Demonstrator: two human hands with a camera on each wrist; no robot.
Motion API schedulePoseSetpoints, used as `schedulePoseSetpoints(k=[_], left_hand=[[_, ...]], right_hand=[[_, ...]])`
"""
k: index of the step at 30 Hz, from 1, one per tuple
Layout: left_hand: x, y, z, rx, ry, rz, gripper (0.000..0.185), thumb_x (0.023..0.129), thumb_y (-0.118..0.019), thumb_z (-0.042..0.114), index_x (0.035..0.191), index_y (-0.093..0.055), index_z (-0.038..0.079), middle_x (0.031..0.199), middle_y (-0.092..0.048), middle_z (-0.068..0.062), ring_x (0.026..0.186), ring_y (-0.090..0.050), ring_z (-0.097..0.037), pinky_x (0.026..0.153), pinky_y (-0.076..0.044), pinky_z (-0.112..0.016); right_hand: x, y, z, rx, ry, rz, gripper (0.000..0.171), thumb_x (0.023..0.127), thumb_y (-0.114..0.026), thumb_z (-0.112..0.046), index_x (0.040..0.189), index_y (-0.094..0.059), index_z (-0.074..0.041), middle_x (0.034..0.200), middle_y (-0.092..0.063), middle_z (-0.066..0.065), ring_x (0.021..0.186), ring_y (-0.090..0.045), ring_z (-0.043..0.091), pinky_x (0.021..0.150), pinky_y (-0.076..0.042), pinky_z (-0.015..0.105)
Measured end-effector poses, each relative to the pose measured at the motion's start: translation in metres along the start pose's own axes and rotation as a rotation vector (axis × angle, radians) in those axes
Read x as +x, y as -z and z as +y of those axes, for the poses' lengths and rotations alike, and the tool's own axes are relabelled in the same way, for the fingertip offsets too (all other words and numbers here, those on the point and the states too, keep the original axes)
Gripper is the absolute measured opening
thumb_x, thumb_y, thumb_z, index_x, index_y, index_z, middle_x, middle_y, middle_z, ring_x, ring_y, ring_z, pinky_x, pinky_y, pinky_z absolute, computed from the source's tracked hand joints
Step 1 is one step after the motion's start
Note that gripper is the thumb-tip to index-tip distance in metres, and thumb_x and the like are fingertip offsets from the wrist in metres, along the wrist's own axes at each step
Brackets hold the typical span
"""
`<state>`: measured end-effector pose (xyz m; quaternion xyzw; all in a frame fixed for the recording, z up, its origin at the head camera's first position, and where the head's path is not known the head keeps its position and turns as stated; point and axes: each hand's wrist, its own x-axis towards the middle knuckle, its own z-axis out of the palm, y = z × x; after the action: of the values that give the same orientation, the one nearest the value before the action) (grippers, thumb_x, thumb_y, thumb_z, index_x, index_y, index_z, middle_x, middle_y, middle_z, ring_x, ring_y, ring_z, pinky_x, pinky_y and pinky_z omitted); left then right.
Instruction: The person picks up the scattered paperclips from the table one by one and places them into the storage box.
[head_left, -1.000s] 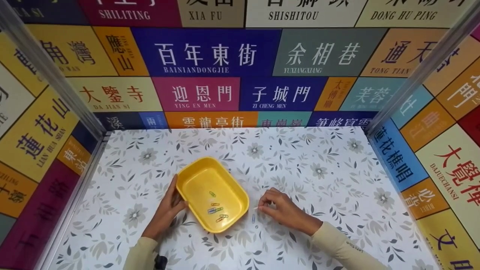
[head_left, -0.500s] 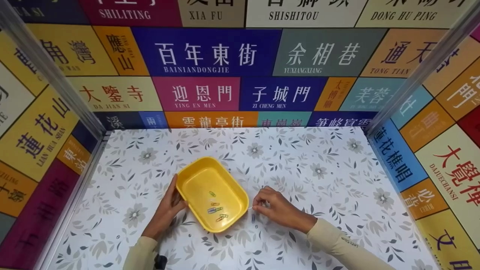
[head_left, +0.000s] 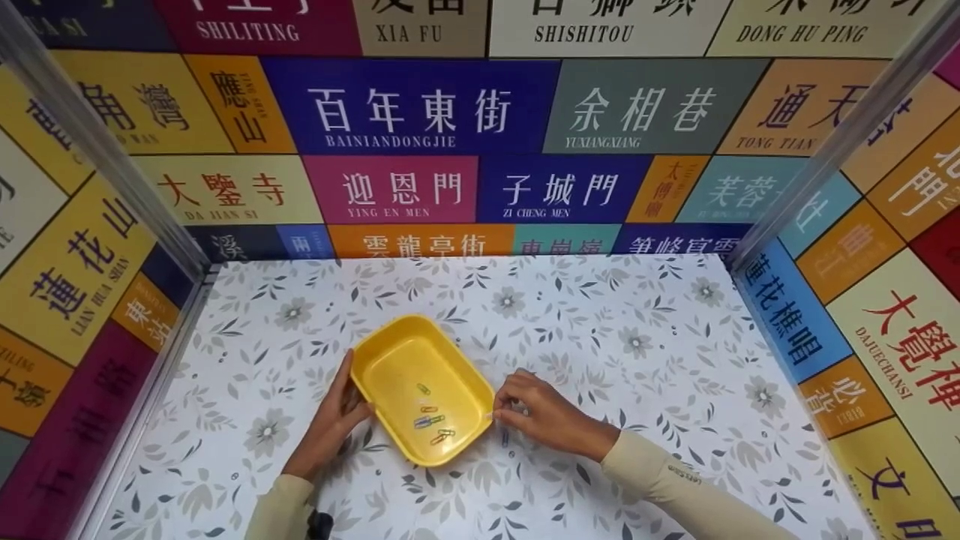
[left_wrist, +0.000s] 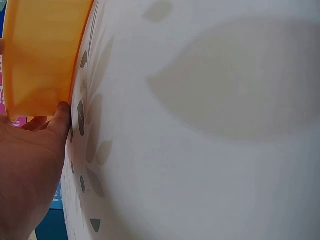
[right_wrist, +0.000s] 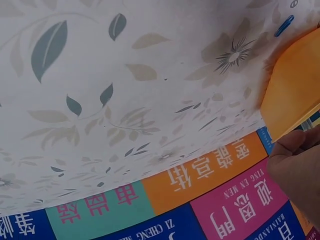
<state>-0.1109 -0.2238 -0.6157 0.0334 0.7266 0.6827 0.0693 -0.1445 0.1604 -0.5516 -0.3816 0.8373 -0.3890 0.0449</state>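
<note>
A yellow plastic tray with several coloured paper clips inside stands on the table. My left hand holds its left side, thumb low against the wall in the left wrist view and a fingertip up by the rim. At the right rim, my right hand pinches a small whitish clip-like piece between thumb and forefinger; its exact shape is mostly hidden. Just below that hand, a blue paper clip lies on the table beside the tray.
White cloth with grey leaves and flowers covers the table. Behind it rises a wall of coloured signs, with sign-covered panels at both sides. Clear upright strips stand at the corners.
My right hand has moved left with the whitish piece, from beside the blue clip to the tray's right rim. My left hand and the tray have stayed put.
</note>
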Motion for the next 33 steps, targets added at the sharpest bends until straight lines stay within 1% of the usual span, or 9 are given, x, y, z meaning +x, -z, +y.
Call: schedulePoseSetpoints(k=[3,5,10,16,20,25,29,33], left_hand=[[0.001,0.000,0.000,-0.002,0.000,0.001,0.098,0.110,-0.066,0.007,0.180,0.001,0.023,0.186,-0.003,-0.002,0.170,-0.015,-0.028,0.121,-0.028,-0.008],[0.000,0.000,-0.001,-0.004,-0.016,-0.002,0.097,0.110,-0.065,0.005,0.179,0.001,0.021,0.186,-0.004,-0.005,0.170,-0.015,-0.030,0.121,-0.029,-0.009],[-0.001,0.000,-0.003,-0.001,-0.045,-0.007,0.096,0.110,-0.064,0.003,0.179,0.001,0.019,0.185,-0.006,-0.012,0.169,-0.017,-0.034,0.121,-0.031,-0.010],[0.000,-0.001,0.000,0.002,-0.025,0.010,0.096,0.110,-0.064,0.003,0.179,0.000,0.020,0.186,-0.005,-0.011,0.169,-0.016,-0.033,0.121,-0.030,-0.009],[0.001,-0.001,0.000,0.004,-0.013,0.018,0.097,0.110,-0.065,0.003,0.180,-0.001,0.022,0.186,-0.005,-0.009,0.169,-0.016,-0.032,0.120,-0.029,-0.009],[0.000,-0.002,0.000,0.000,0.002,0.025,0.098,0.109,-0.066,0.003,0.180,-0.001,0.024,0.186,-0.005,-0.006,0.169,-0.018,-0.030,0.121,-0.030,-0.009],[0.001,-0.002,0.000,0.005,0.001,0.030,0.098,0.109,-0.066,0.004,0.180,-0.002,0.023,0.186,-0.006,-0.007,0.169,-0.019,-0.032,0.121,-0.030,-0.009],[0.001,-0.002,0.000,0.015,-0.005,0.032,0.098,0.109,-0.067,0.006,0.180,-0.002,0.023,0.186,-0.008,-0.008,0.169,-0.020,-0.032,0.120,-0.030,-0.009]], right_hand=[[0.003,-0.001,-0.001,-0.014,-0.010,-0.021,0.005,0.102,-0.080,-0.012,0.101,-0.075,-0.013,0.098,-0.067,-0.003,0.095,-0.058,0.013,0.086,-0.055,0.032],[0.007,-0.002,-0.001,-0.023,-0.004,-0.032,0.004,0.103,-0.079,-0.013,0.102,-0.076,-0.011,0.098,-0.068,-0.003,0.096,-0.058,0.013,0.089,-0.055,0.034],[0.016,-0.004,-0.001,-0.065,0.028,-0.045,0.005,0.102,-0.079,-0.013,0.101,-0.076,-0.009,0.097,-0.070,-0.002,0.097,-0.059,0.015,0.090,-0.056,0.035],[0.024,-0.006,-0.004,-0.105,0.070,-0.055,0.005,0.102,-0.080,-0.012,0.100,-0.075,-0.010,0.095,-0.070,0.000,0.095,-0.058,0.015,0.085,-0.056,0.032],[0.031,-0.007,-0.008,-0.124,0.065,-0.087,0.004,0.102,-0.079,-0.012,0.100,-0.076,-0.011,0.095,-0.069,-0.001,0.092,-0.055,0.014,0.084,-0.054,0.031],[0.039,-0.008,-0.011,-0.156,0.041,-0.131,0.004,0.100,-0.076,-0.010,0.097,-0.077,-0.013,0.096,-0.069,-0.003,0.092,-0.054,0.013,0.085,-0.052,0.030],[0.045,-0.008,-0.012,-0.175,0.065,-0.147,0.007,0.097,-0.075,-0.006,0.098,-0.078,-0.013,0.095,-0.069,-0.004,0.093,-0.056,0.013,0.086,-0.052,0.030],[0.050,-0.008,-0.013,-0.187,0.081,-0.181,0.005,0.099,-0.074,-0.008,0.100,-0.078,-0.011,0.095,-0.069,-0.003,0.093,-0.054,0.014,0.085,-0.050,0.029]])
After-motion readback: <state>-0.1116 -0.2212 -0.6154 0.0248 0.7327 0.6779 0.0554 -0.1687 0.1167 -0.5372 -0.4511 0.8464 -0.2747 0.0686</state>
